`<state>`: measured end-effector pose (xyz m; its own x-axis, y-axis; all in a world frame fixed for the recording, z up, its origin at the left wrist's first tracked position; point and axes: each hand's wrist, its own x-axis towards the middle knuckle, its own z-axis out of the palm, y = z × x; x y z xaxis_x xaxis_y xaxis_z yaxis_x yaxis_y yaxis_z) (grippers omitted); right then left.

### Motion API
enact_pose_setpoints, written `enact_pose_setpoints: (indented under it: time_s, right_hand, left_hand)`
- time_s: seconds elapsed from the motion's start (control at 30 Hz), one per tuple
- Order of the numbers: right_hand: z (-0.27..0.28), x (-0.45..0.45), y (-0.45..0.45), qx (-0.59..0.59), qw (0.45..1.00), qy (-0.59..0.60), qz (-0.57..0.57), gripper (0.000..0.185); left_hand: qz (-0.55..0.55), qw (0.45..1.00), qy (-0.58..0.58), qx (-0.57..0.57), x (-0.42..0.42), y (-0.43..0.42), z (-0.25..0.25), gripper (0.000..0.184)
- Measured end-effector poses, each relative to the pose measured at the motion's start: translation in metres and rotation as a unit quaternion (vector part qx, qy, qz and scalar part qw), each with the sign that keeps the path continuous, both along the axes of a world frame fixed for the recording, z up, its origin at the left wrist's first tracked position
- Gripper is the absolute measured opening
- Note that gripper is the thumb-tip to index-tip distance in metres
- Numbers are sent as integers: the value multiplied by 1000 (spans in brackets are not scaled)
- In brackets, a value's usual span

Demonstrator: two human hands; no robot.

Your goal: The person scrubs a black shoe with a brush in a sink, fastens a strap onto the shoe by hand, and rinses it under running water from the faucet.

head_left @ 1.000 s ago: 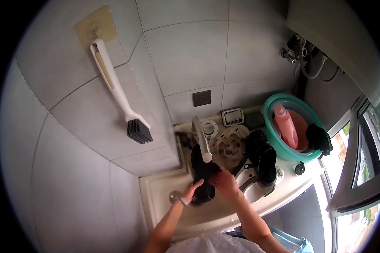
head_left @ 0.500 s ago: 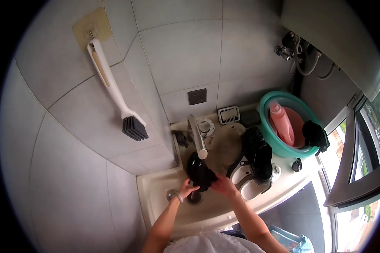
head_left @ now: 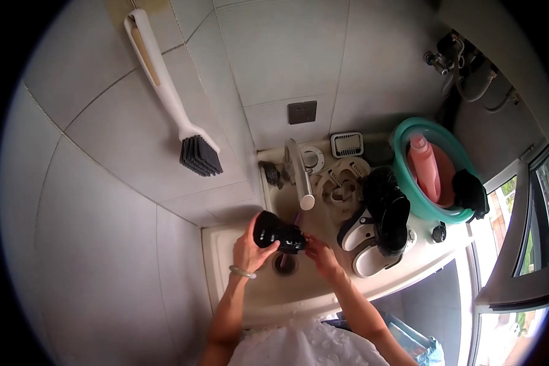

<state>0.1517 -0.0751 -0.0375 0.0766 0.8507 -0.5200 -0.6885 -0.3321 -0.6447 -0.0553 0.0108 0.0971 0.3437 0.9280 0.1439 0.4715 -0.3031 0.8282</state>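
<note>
A shiny black shoe (head_left: pixel 273 233) is held sideways over the sink basin (head_left: pixel 226 268), just below the faucet (head_left: pixel 301 177). My left hand (head_left: pixel 250 247) wraps round its left end, thumb on the near side. At the other end, the fingers of my right hand (head_left: pixel 321 254) pinch the shoe's edge. Under the shoe the drain (head_left: pixel 285 265) shows, with a thin purplish stick-like thing standing in it. Right of the faucet lie beige sandals (head_left: pixel 341 189), white-and-black sandals (head_left: pixel 363 244) and other black footwear (head_left: pixel 387 210).
A teal basin (head_left: pixel 430 213) on the right holds a pink bottle (head_left: pixel 426 168) and a black cloth (head_left: pixel 470 193). Behind the sandals sits a soap dish (head_left: pixel 347 145). A white brush (head_left: pixel 168 97) hangs on the left wall. An open window (head_left: pixel 531 232) stands at the right.
The black shoe has turned from pointing down to lying sideways between my hands. My left hand has moved up and left round its end. The camera view has shifted.
</note>
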Motion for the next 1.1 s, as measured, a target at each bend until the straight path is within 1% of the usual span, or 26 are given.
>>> enact_pose_setpoints:
  time_s: [0.03,0.07,0.1,0.17,0.2,0.27,0.3,0.33,0.37,0.4,0.43,0.47,0.5,0.53,0.57,0.6,0.67,0.7,0.73,0.8,0.87,0.9,0.97,1.0,1.07,1.1]
  right_hand:
    - [-6,1,1,-9,999,-31,23,34]
    - [-12,1,1,-17,997,-61,46,36]
    - [-21,-1,2,-20,997,-57,48,36]
    - [-48,-6,4,-6,988,-102,117,42]
    - [-66,-11,6,-7,988,-97,119,42]
    - [-115,-25,14,67,969,-158,180,45]
    - [-142,-32,20,93,959,-177,199,46]
    - [-177,-45,32,155,823,-442,321,46]
    - [-181,-58,39,178,720,-556,374,45]
    - [-185,-70,46,202,600,-658,408,45]
    - [-169,-86,47,74,647,-659,376,42]
    - [-156,-95,47,-56,681,-648,337,40]
    - [-151,-98,47,-53,682,-645,340,40]
    - [-146,-98,46,-65,662,-661,347,38]
    - [-142,-97,45,-79,641,-677,353,37]
    - [-140,-93,46,-79,641,-675,356,37]
    - [-137,-82,49,-129,678,-606,395,35]
    - [-142,-80,48,-130,677,-606,396,35]
    - [-147,-78,47,-129,619,-656,412,34]
    - [-151,-68,44,-133,558,-702,421,33]
    - [-130,-56,36,-131,702,-653,254,27]
    - [-112,-49,30,-133,702,-654,249,27]
    - [-65,-33,19,-12,765,-638,84,23]
    - [-44,-24,15,-11,763,-642,76,23]
    - [-4,-15,-4,-2,776,-630,35,23]
    - [16,-14,-15,-9,780,-625,28,25]
  left_hand:
    - [25,999,25,13,-9,-1,6,79]
    - [43,998,36,3,-19,-4,15,80]
    - [54,998,44,4,-30,-4,16,80]
    - [83,992,89,-39,-45,-4,21,79]
    - [96,987,112,-60,-53,-3,24,79]
    - [125,981,126,-78,-66,2,9,78]
    - [124,984,99,-77,-76,6,-5,78]
    - [123,983,119,-67,-84,9,-16,81]
    - [117,985,113,-59,-87,9,-20,81]
    - [111,987,108,-53,-90,10,-23,81]
    - [111,987,103,-53,-91,10,-22,81]
    - [114,986,105,-54,-92,10,-22,81]
    - [118,987,97,-48,-94,10,-22,81]
    - [121,988,88,-42,-96,11,-21,81]
    - [134,985,92,-62,-96,10,-20,81]
    - [136,984,94,-64,-97,10,-20,81]
    - [141,983,95,-65,-99,9,-20,82]
    - [143,983,95,-67,-99,7,-20,82]
    - [130,986,94,-55,-100,5,-20,83]
    - [111,989,91,-42,-96,3,-12,84]
    - [109,988,88,-70,-88,-3,5,80]
    - [105,988,86,-68,-85,-6,6,80]
    - [112,984,133,-33,-77,-13,7,82]
    - [108,986,128,-27,-73,-12,9,82]
    - [118,987,105,-23,-68,-20,15,82]
    - [108,991,72,-27,-64,-23,20,80]
